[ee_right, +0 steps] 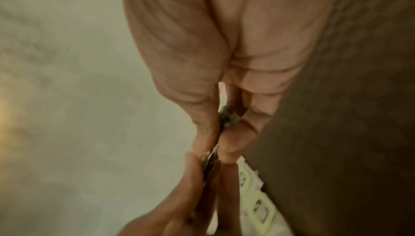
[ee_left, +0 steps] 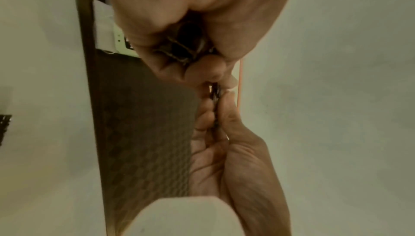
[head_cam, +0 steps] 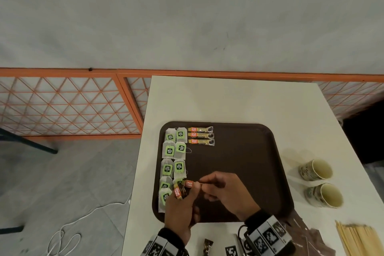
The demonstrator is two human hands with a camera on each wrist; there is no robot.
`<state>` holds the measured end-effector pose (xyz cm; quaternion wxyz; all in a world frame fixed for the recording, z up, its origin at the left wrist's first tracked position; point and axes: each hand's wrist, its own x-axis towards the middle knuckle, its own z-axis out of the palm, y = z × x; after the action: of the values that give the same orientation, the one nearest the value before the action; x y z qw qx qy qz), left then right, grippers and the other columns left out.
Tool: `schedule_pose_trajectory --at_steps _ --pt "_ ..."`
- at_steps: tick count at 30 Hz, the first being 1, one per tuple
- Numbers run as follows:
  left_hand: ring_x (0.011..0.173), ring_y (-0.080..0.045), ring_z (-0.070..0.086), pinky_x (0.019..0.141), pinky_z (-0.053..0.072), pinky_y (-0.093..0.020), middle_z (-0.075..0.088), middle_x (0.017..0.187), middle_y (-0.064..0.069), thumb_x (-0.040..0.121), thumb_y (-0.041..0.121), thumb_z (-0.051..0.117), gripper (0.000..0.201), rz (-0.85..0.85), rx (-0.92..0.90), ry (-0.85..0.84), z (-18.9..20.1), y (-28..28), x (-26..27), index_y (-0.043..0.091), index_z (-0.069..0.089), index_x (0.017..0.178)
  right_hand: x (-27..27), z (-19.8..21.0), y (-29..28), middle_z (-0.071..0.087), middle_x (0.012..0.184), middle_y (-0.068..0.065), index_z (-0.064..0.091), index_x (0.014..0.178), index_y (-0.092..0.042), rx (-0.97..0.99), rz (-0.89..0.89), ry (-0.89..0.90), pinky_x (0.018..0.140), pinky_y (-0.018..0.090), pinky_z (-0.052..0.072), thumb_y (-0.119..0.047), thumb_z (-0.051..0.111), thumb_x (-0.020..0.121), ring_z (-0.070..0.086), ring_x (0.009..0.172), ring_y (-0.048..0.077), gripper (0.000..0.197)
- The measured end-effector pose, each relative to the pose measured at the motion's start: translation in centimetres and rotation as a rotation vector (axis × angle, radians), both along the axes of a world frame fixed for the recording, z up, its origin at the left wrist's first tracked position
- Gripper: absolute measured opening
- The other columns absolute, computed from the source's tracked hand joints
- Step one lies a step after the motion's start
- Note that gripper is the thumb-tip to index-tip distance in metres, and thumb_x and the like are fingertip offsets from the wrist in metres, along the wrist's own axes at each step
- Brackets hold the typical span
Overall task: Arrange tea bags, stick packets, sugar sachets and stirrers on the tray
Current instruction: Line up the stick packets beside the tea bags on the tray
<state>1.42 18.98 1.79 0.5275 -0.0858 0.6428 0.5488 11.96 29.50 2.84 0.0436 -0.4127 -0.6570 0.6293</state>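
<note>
A dark brown tray (head_cam: 245, 151) lies on the white table. Several tea bags (head_cam: 174, 149) with green tags form two columns along its left side. Three stick packets (head_cam: 201, 135) lie in a stack of rows at the top left. Over the tray's near left, my left hand (head_cam: 182, 199) grips a small bunch of stick packets (head_cam: 180, 190) with orange ends. My right hand (head_cam: 204, 188) pinches one stick packet (head_cam: 189, 184) from that bunch between thumb and fingers; the pinched packet (ee_right: 226, 117) shows in the right wrist view. The tray's middle and right are bare.
Two paper cups (head_cam: 315, 169) stand right of the tray. A bundle of wooden stirrers (head_cam: 357, 239) lies at the near right, beside brown sachets (head_cam: 307, 235). One loose packet (head_cam: 207, 245) lies at the table's near edge. The table's left edge drops to the floor and a white cable (head_cam: 83, 218).
</note>
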Motion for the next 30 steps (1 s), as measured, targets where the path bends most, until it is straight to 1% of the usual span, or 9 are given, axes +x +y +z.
schedule_pose_trajectory --at_steps 3,6,8,11,13,16,22,25,30 --pt "0.041 -0.008 0.041 0.037 0.033 -0.019 0.064 0.077 -0.007 0.088 0.022 0.072 0.017 0.002 -0.004 -0.022 -0.4 -0.6 -0.7 0.011 0.067 0.100 -0.5 -1.9 2.1 0.072 0.090 0.001 0.071 0.100 -0.021 0.099 -0.063 -0.140 0.073 0.023 0.058 -0.016 0.068 0.090 0.070 0.080 0.013 0.012" --pt "0.041 -0.008 0.039 0.037 0.033 -0.020 0.063 0.079 -0.009 0.087 0.019 0.072 0.017 -0.063 -0.010 0.009 -0.5 -1.9 -1.9 0.012 0.069 0.101 -1.6 -4.0 4.6 0.069 0.099 -0.010 0.070 0.096 -0.028 0.291 -0.076 -0.315 0.074 0.015 0.048 -0.023 0.073 0.087 0.065 0.094 0.007 0.011" --pt "0.040 -0.009 0.039 0.037 0.034 -0.021 0.063 0.076 -0.010 0.086 0.019 0.073 0.018 -0.110 -0.008 0.056 -0.4 -2.9 -2.6 0.010 0.069 0.101 -2.4 -4.9 5.6 0.064 0.108 -0.010 0.068 0.103 -0.029 0.339 -0.036 -0.377 0.086 0.024 0.051 -0.029 0.072 0.086 0.060 0.104 0.010 0.017" --pt "0.038 -0.012 0.040 0.036 0.034 -0.021 0.063 0.072 -0.013 0.086 0.019 0.073 0.017 -0.162 -0.009 0.111 -0.3 -3.8 -3.3 0.009 0.069 0.099 -2.8 -5.0 6.0 0.048 0.120 -0.010 0.061 0.119 -0.031 0.613 0.065 -0.525 0.105 0.040 0.038 -0.036 0.065 0.090 0.039 0.122 0.014 0.029" --pt "0.037 -0.013 0.040 0.036 0.034 -0.021 0.061 0.067 -0.015 0.087 0.019 0.072 0.016 -0.191 -0.014 0.143 -0.3 -4.2 -3.6 0.008 0.069 0.098 -2.7 -4.9 5.7 0.047 0.123 -0.009 0.061 0.121 -0.031 0.745 0.150 -0.520 0.104 0.038 0.038 -0.032 0.062 0.092 0.038 0.121 0.015 0.028" --pt "0.036 -0.015 0.042 0.037 0.037 -0.022 0.058 0.061 -0.015 0.087 0.020 0.072 0.017 -0.233 -0.027 0.175 -0.4 -4.5 -3.8 0.007 0.068 0.097 -2.9 -5.6 4.9 0.052 0.119 -0.006 0.065 0.118 -0.027 0.770 0.317 -0.452 0.098 0.032 0.043 -0.023 0.058 0.096 0.043 0.115 0.015 0.023" --pt "0.039 -0.017 0.048 0.038 0.041 -0.024 0.066 0.064 -0.010 0.089 0.022 0.070 0.017 -0.261 -0.038 0.243 -0.2 -4.9 -4.8 0.006 0.067 0.092 -5.4 -6.9 6.0 0.057 0.108 -0.002 0.070 0.105 -0.018 0.790 0.209 -0.374 0.088 0.030 0.044 -0.017 0.055 0.097 0.047 0.107 0.016 0.018" --pt "0.042 -0.020 0.049 0.041 0.042 -0.026 0.068 0.071 -0.018 0.090 0.027 0.068 0.023 -0.233 -0.068 0.210 -0.2 -5.2 -5.3 0.004 0.067 0.088 -6.3 -7.4 7.1 0.058 0.107 -0.002 0.071 0.104 -0.019 0.816 0.163 -0.374 0.084 0.026 0.041 -0.014 0.056 0.096 0.049 0.104 0.016 0.017" --pt "0.041 -0.017 0.051 0.040 0.042 -0.024 0.073 0.079 -0.017 0.095 0.035 0.059 0.031 -0.182 -0.081 0.157 0.1 -5.0 -5.8 0.006 0.066 0.096 -7.2 -7.8 7.8 0.058 0.106 0.001 0.071 0.105 -0.017 0.815 0.138 -0.371 0.085 0.025 0.038 -0.014 0.056 0.096 0.050 0.104 0.018 0.018"
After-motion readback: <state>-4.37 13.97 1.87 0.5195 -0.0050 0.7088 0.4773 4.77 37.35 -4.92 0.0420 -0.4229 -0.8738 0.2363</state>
